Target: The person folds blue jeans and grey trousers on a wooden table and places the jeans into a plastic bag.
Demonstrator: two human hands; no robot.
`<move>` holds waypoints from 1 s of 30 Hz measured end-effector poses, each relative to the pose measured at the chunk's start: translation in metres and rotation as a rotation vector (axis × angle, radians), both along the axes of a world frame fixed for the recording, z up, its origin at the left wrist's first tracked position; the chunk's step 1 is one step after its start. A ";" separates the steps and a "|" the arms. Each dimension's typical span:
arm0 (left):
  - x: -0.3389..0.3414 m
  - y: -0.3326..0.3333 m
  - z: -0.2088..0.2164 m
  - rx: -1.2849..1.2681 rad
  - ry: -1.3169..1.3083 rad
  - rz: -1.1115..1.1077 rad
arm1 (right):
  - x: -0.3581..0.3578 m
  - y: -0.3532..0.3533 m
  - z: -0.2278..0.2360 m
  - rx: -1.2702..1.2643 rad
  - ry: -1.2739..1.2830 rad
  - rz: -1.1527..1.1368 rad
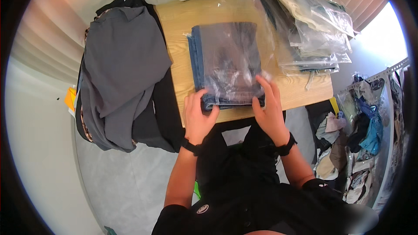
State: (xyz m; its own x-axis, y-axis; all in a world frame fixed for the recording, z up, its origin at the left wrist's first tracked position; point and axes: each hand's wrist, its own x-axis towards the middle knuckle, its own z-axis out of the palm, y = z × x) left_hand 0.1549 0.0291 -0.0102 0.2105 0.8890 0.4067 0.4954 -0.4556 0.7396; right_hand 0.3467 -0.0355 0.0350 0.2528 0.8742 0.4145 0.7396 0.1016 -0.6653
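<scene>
A folded pair of blue jeans (198, 61) lies on the wooden table in front of me. A clear plastic bag (230, 52) covers most of its top, while a strip of denim along the left side shows without the film. My left hand (198, 115) is curled round the near left corner of the jeans, thumb at the front edge and fingers at the side. At the near right corner, my right hand (271, 111) has its thumb on the front edge and its fingers stretched along the bagged side. Some fingertips are hidden or blurred.
Grey trousers (126, 65) and black garments (167, 117) are heaped on the left, overhanging the wooden table (178, 39). Several bagged garments (318, 26) are stacked at the back right. Beyond the table's right edge stands a metal rack (387, 78) beside piled clothes (352, 139). Curtains (52, 39) hang behind.
</scene>
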 end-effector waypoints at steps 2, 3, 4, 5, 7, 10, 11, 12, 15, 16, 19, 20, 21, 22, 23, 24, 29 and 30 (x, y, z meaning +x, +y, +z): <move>-0.001 -0.005 0.000 -0.017 0.022 0.006 | 0.003 0.002 0.002 0.039 -0.035 -0.039; -0.002 -0.006 0.002 0.044 0.015 0.041 | 0.004 0.004 0.001 0.094 -0.074 -0.079; -0.002 -0.007 0.002 0.106 0.009 0.075 | 0.005 0.005 -0.004 0.094 -0.071 -0.084; -0.003 -0.006 0.001 0.107 0.013 0.070 | 0.005 0.005 -0.011 0.125 0.309 -0.129; -0.006 -0.005 0.000 -0.067 -0.293 0.094 | 0.010 0.002 -0.020 0.083 0.993 -0.120; -0.022 0.002 -0.012 -0.384 -0.579 0.084 | 0.019 0.000 -0.031 -0.134 1.297 -0.044; -0.025 0.004 -0.015 -0.565 -0.815 0.071 | 0.020 0.001 -0.026 -0.124 1.197 -0.044; -0.022 0.002 -0.002 -0.601 -0.898 0.105 | 0.027 0.002 -0.026 -0.122 1.203 -0.064; -0.032 0.003 0.021 -0.876 -1.123 -0.071 | 0.041 0.008 -0.010 -0.330 1.302 0.098; -0.033 0.001 0.021 -0.879 -1.121 -0.076 | 0.046 0.005 -0.009 -0.326 1.303 0.093; -0.034 -0.011 0.017 -1.120 -1.139 -0.295 | 0.056 -0.006 -0.005 -0.535 1.348 0.263; -0.028 -0.020 0.018 -1.160 -1.160 -0.294 | 0.054 -0.014 0.003 -0.572 1.377 0.205; -0.032 -0.031 0.014 -1.206 -1.165 -0.285 | 0.049 -0.023 0.009 -0.617 1.406 0.153; -0.032 -0.043 0.012 -1.257 -1.172 -0.279 | 0.045 -0.033 0.014 -0.624 1.407 0.148; -0.030 -0.055 0.017 -1.228 -1.172 -0.296 | 0.042 -0.042 0.018 -0.639 1.456 0.146; -0.035 -0.065 0.008 -1.181 -1.115 -0.306 | 0.038 -0.049 0.019 -0.652 1.502 0.154; -0.019 -0.086 0.027 -1.041 -0.936 -0.370 | 0.033 -0.076 0.003 -0.725 1.467 0.285; -0.017 -0.093 0.027 -1.040 -0.935 -0.362 | 0.028 -0.077 0.008 -0.716 1.245 0.412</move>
State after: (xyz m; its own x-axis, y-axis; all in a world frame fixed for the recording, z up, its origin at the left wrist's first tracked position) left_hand 0.1376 -0.0640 0.0166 0.5076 0.8191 -0.2672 -0.3706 0.4876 0.7905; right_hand 0.3745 -0.1127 0.0429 -0.1956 0.8898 -0.4124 -0.3239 -0.4555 -0.8292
